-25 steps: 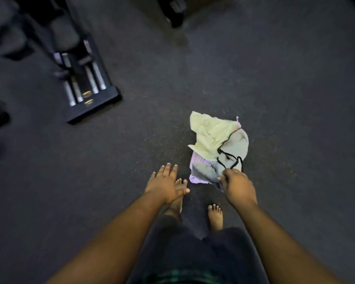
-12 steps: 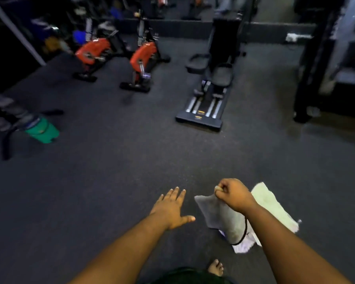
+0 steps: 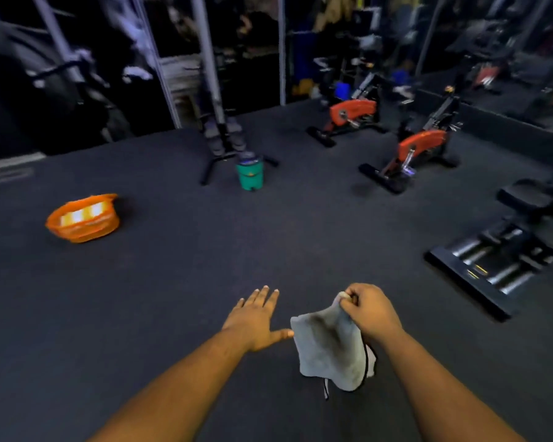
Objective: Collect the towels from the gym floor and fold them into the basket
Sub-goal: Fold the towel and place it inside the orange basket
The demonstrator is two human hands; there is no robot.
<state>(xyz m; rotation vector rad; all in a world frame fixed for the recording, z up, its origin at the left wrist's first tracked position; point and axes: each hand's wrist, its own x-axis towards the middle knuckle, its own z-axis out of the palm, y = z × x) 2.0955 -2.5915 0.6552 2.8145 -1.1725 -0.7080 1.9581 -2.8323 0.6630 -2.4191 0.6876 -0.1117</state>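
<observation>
A grey towel with a black trim (image 3: 331, 349) hangs in the air from my right hand (image 3: 369, 309), which pinches its top corner. Just left of it my left hand (image 3: 257, 319) is flat with fingers spread and holds nothing; its thumb almost touches the towel's edge. An orange basket (image 3: 83, 226) sits on the dark gym floor far to the left, well away from both hands. Something pale shows inside the basket, too blurred to name. The other towels are out of view.
A green bucket (image 3: 250, 177) stands beside a black stand (image 3: 219, 145) at mid distance. Two orange exercise bikes (image 3: 351, 114) (image 3: 420, 148) stand at the back right. A black machine with rollers (image 3: 498, 266) fills the right side. Racks line the back wall.
The view has swung left, bringing the orange basket into sight. The yellow towel on the floor has dropped out of view. My right hand keeps the grey towel lifted.
</observation>
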